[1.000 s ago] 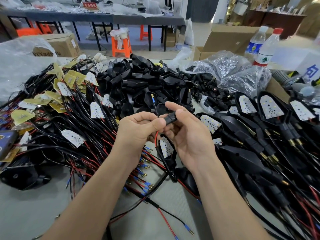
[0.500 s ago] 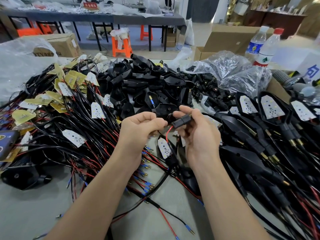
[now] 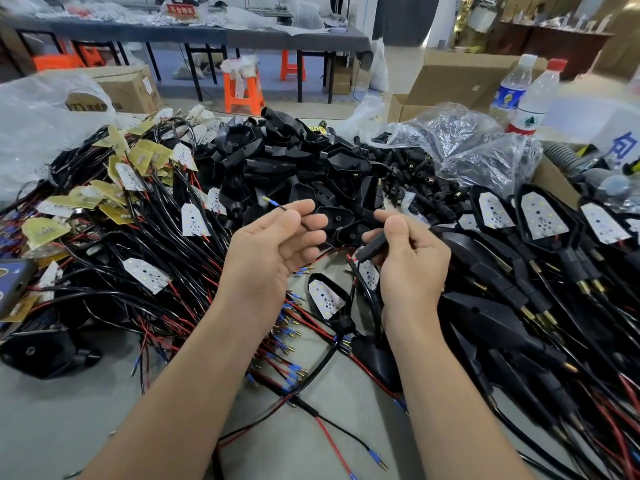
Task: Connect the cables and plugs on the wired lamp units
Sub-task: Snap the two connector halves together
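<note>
Above the near middle of the grey tabletop (image 3: 52, 427), two bare hands are raised side by side, a little apart. The left hand (image 3: 273, 251) lies palm up with its fingers loosely curled. Its thumb and forefinger pinch a thin black wire (image 3: 294, 213), whose blue-sleeved brass tip points up toward the far left. The right hand (image 3: 412, 261) pinches a black cylindrical plug (image 3: 374, 244) between the thumb and the curled fingers (how the fingers behind the plug sit cannot be told). A red lead (image 3: 351, 259) leaves the plug's lower left end. The wire tip and the plug are apart, not joined. On the table below and between the hands rests a black lamp housing with a white LED board (image 3: 325, 299), and cables trail from it toward the near side. To the left spreads a tangle of black and red wires with white and yellow boards (image 3: 138, 216). At the far centre is a heap of empty black plastic housings (image 3: 284, 161), with a scatter of loose black plugs (image 3: 415, 181) just to its right. Along the right lie rows of assembled black lamp units (image 3: 540, 220). Crumpled clear plastic bags (image 3: 467, 140) sit at the far right, with two plastic bottles (image 3: 512, 88) beyond them.
</note>
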{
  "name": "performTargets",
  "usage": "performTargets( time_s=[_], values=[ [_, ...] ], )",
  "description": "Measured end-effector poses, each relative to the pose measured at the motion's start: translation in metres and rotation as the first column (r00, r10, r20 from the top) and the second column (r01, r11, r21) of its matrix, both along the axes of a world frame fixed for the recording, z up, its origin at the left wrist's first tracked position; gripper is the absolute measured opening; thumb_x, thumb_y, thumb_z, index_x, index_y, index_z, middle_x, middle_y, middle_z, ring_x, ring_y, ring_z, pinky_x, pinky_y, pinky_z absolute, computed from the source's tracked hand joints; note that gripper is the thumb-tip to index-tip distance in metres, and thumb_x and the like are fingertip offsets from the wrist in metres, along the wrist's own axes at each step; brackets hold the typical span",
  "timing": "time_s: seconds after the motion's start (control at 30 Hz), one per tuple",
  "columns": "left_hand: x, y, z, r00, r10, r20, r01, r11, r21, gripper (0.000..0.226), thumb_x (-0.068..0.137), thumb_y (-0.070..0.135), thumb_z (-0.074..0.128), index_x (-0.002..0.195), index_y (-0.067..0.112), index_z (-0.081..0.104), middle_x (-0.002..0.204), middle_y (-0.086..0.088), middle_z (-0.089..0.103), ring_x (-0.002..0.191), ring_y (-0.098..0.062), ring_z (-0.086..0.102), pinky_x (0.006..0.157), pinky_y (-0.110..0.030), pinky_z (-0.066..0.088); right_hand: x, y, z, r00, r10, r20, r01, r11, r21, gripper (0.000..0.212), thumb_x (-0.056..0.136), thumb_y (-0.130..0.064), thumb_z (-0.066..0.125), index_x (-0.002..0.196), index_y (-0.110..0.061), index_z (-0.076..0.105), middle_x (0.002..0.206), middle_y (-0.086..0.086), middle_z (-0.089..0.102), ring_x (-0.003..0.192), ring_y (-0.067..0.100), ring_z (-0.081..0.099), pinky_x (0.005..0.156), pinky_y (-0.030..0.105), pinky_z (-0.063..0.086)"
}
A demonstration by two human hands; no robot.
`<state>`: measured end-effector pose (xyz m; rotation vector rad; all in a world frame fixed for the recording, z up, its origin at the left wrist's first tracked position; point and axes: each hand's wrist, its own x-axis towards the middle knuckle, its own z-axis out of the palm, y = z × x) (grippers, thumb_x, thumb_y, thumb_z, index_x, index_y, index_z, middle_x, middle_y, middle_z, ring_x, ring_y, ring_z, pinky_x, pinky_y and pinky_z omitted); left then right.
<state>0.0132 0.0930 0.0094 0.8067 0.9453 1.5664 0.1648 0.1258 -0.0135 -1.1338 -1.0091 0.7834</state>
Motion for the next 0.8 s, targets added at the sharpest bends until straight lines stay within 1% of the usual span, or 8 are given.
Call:
performTargets(
  time_s=[0.07, 0.17, 0.33, 0.4, 0.5, 0.6, 0.7, 0.8],
  values=[
    [-0.001, -0.001, 0.000, 0.997, -0.081, -0.013, 0.081, 0.996, 0.022, 0.045, 0.108, 0.013, 0.047, 0.086, 0.022, 0.085, 0.076, -0.001, 0.073, 0.055, -0.009, 0.062, 0.052, -0.018, 0.051, -0.003, -0.002, 0.002, 1.000, 0.020, 0.023, -0.020, 1.000, 0.000, 0.028, 0.093, -0.026, 0.054, 0.078, -0.030, 0.077, 0.065, 0.002, 0.073, 0.068, 0.029, 0.070, 0.077, 0.048, 0.058],
    [0.004, 0.000, -0.005, 0.953, -0.134, -0.272, 0.125, 0.991, -0.048, 0.041, 0.106, 0.016, 0.047, 0.091, 0.026, 0.084, 0.057, 0.007, 0.051, 0.047, -0.008, 0.040, 0.045, -0.017, 0.038, -0.008, -0.005, 0.004, 1.000, 0.012, 0.029, -0.012, 1.000, 0.010, 0.027, 0.088, -0.024, 0.055, 0.071, -0.024, 0.075, 0.058, 0.008, 0.067, 0.059, 0.030, 0.064, 0.065, 0.045, 0.055],
    [0.021, 0.000, -0.020, 0.789, -0.116, -0.604, 0.063, 0.992, -0.109, 0.021, 0.096, 0.024, 0.069, 0.085, 0.010, 0.079, 0.053, 0.008, 0.041, 0.049, -0.009, 0.033, 0.050, -0.024, 0.031, -0.012, -0.008, 0.005, 0.999, 0.027, 0.027, -0.028, 0.999, 0.041, 0.027, 0.093, -0.020, 0.057, 0.073, -0.023, 0.076, 0.068, 0.001, 0.071, 0.072, 0.022, 0.067, 0.074, 0.042, 0.055],
    [0.024, -0.001, -0.023, 0.760, -0.105, -0.641, 0.069, 0.994, -0.080, 0.021, 0.091, 0.028, 0.074, 0.080, 0.011, 0.078, 0.055, -0.003, 0.044, 0.051, -0.012, 0.035, 0.052, -0.029, 0.035, -0.014, -0.010, 0.005, 0.998, 0.052, -0.035, -0.051, 0.998, 0.021, 0.028, 0.094, -0.017, 0.059, 0.074, -0.022, 0.077, 0.073, 0.002, 0.074, 0.077, 0.019, 0.068, 0.079, 0.041, 0.054],
    [0.020, 0.000, -0.023, 0.759, -0.088, -0.645, 0.068, 0.996, -0.055, 0.022, 0.088, 0.025, 0.081, 0.074, 0.041, 0.081, 0.057, -0.001, 0.062, 0.050, -0.006, 0.047, 0.050, -0.014, 0.041, -0.013, -0.011, 0.008, 0.986, 0.106, -0.131, -0.108, 0.994, -0.013, 0.030, 0.097, -0.017, 0.060, 0.074, -0.021, 0.079, 0.079, 0.005, 0.076, 0.081, 0.017, 0.068, 0.077, 0.036, 0.053],
    [0.013, 0.003, -0.022, 0.767, -0.182, -0.616, 0.138, 0.983, -0.119, 0.013, 0.087, 0.027, 0.084, 0.076, 0.035, 0.083, 0.056, 0.013, 0.059, 0.044, 0.001, 0.044, 0.047, -0.010, 0.036, -0.005, -0.010, 0.015, 0.960, 0.109, -0.258, -0.113, 0.994, 0.000, 0.036, 0.101, -0.021, 0.058, 0.072, -0.018, 0.079, 0.081, 0.007, 0.077, 0.078, 0.012, 0.068, 0.078, 0.028, 0.054],
    [0.010, 0.003, -0.022, 0.809, -0.277, -0.519, 0.212, 0.960, -0.181, 0.008, 0.090, 0.026, 0.080, 0.084, 0.024, 0.085, 0.056, 0.009, 0.047, 0.045, -0.005, 0.036, 0.046, -0.016, 0.033, 0.002, -0.009, 0.021, 0.921, 0.144, -0.363, -0.166, 0.986, -0.032, 0.043, 0.106, -0.031, 0.053, 0.072, -0.020, 0.078, 0.081, 0.008, 0.077, 0.070, 0.011, 0.064, 0.061, 0.017, 0.050],
    [0.011, 0.003, -0.023, 0.844, -0.264, -0.467, 0.204, 0.963, -0.175, 0.012, 0.094, 0.018, 0.076, 0.086, 0.019, 0.085, 0.051, 0.015, 0.050, 0.042, 0.000, 0.041, 0.044, -0.011, 0.035, 0.000, -0.010, 0.020, 0.909, 0.221, -0.354, -0.291, 0.944, -0.157, 0.040, 0.106, -0.041, 0.049, 0.085, -0.019, 0.076, 0.084, 0.006, 0.078, 0.068, 0.011, 0.064, 0.059, 0.022, 0.047]
  ],
)
